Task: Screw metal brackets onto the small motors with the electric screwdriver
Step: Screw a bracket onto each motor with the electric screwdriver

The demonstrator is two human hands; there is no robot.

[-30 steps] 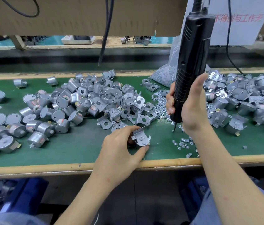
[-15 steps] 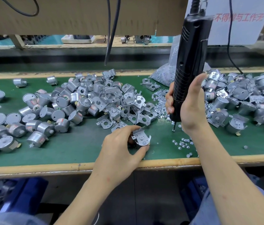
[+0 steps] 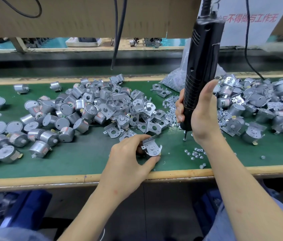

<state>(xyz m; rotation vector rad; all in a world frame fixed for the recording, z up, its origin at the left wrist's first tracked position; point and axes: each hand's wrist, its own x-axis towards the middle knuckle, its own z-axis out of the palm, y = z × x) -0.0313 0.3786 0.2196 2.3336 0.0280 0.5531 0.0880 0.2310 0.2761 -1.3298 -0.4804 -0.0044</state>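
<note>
Nearest the camera, under the bench on the left, there's a blue crate (image 3: 26, 211), contents too blurry to make out. Then the wooden front edge (image 3: 33, 180) of the bench and its green mat (image 3: 78, 160). Near that edge the left hand (image 3: 128, 159) has thumb and fingers curled around a small motor with a bracket (image 3: 152, 147) on its face, holding it down on the mat; most of the motor body is hidden behind the fingers. Just right of it is a loose scatter of screws (image 3: 195, 153). The right hand (image 3: 205, 115) is wrapped around the lower grip of the black electric screwdriver (image 3: 201, 66), which stands nearly upright, leaning a bit to the right at the top. Its bit (image 3: 184, 136) points down at the mat, with the tip right at a small screw, near the bracketed motor but not on it. Further back on the left is a pile of bare motors (image 3: 41, 131), in the middle a heap of metal brackets (image 3: 130, 112), and on the right, behind the right hand, a pile of motors with brackets on them (image 3: 252, 108). Between the middle and right piles sits a mound of screws (image 3: 170, 108), with a clear bag of screws (image 3: 175, 79) behind it. Farthest back, a black cable (image 3: 118, 32) hangs in front of a cardboard panel (image 3: 85, 16), and a white sign with red characters (image 3: 252, 18) sits at the top right.
</note>
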